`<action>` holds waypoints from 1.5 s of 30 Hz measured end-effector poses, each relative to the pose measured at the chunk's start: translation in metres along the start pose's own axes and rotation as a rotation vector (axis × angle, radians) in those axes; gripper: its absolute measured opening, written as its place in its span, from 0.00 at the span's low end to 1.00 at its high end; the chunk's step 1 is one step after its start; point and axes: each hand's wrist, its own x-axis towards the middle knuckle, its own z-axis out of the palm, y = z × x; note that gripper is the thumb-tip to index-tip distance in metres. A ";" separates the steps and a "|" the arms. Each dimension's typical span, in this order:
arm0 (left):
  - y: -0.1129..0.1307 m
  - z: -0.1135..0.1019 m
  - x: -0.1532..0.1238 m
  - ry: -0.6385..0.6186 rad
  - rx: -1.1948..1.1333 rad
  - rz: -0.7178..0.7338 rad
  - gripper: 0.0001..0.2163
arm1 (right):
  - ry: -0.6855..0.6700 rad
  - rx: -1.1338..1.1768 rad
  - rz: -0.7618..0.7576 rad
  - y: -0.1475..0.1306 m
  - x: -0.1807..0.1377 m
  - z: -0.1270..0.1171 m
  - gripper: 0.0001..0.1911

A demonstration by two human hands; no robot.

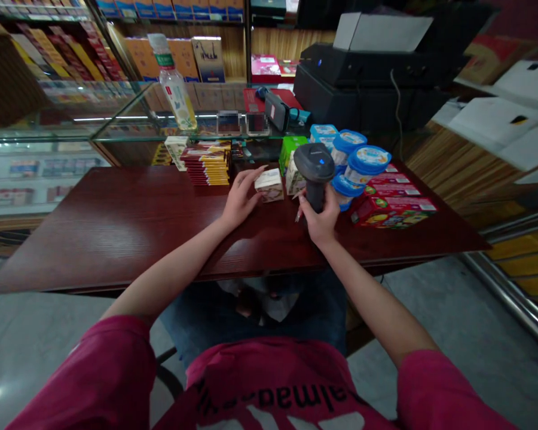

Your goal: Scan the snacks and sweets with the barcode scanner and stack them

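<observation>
My right hand is wrapped round the handle of a dark handheld barcode scanner, held upright above the dark red wooden table. My left hand rests on the table with its fingers closed on a small cream carton. The scanner's head is just right of that carton. Behind the scanner stand another small carton and a green box.
Blue-lidded tubs and red packets lie right of the scanner. A stack of red and yellow flat packs sits left of the carton. A glass counter with a bottle and a black printer stand behind.
</observation>
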 end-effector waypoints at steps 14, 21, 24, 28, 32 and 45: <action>-0.035 -0.064 -0.006 0.142 0.139 -0.179 0.20 | -0.341 0.158 0.078 0.010 0.030 0.053 0.15; -0.042 -0.063 -0.013 0.013 0.031 -0.280 0.41 | -0.320 0.242 0.166 0.006 0.023 0.042 0.16; -0.041 -0.054 -0.016 -0.089 0.064 -0.253 0.45 | -0.350 0.241 0.181 0.004 0.022 0.039 0.16; -0.040 -0.057 -0.014 -0.209 0.100 -0.223 0.47 | -0.398 0.247 0.214 0.005 0.023 0.038 0.15; -0.045 -0.059 -0.015 -0.259 0.011 -0.240 0.42 | -0.422 0.312 0.235 0.007 0.024 0.040 0.16; -0.069 0.038 0.048 0.088 -0.567 -0.654 0.30 | -0.376 0.339 0.311 0.012 0.024 0.040 0.18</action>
